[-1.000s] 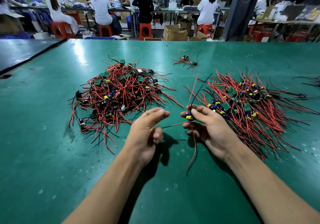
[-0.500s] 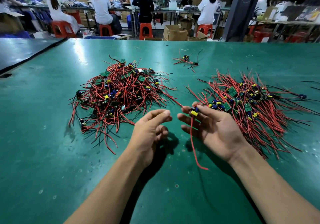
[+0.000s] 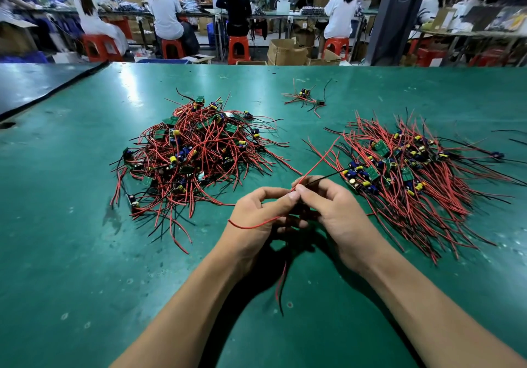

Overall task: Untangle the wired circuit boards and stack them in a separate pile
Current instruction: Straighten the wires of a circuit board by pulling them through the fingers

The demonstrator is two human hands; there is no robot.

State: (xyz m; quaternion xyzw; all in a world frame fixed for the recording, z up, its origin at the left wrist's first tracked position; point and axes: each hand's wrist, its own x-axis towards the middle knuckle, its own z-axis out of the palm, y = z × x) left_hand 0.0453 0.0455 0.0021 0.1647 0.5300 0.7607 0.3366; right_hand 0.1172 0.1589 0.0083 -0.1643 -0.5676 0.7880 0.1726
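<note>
We are seeing the left hand (image 3: 256,216) and right hand (image 3: 336,211) pinching thin, glossy red and black wires (image 3: 319,160) fingertip to fingertip. Their board is hiding between the palms. Loose ends are fanning above the pinch and dangling below it. A tangled heap (image 3: 194,153) is lying left of the grip. A combed pile (image 3: 413,179) with small green boards is lying right of it.
</note>
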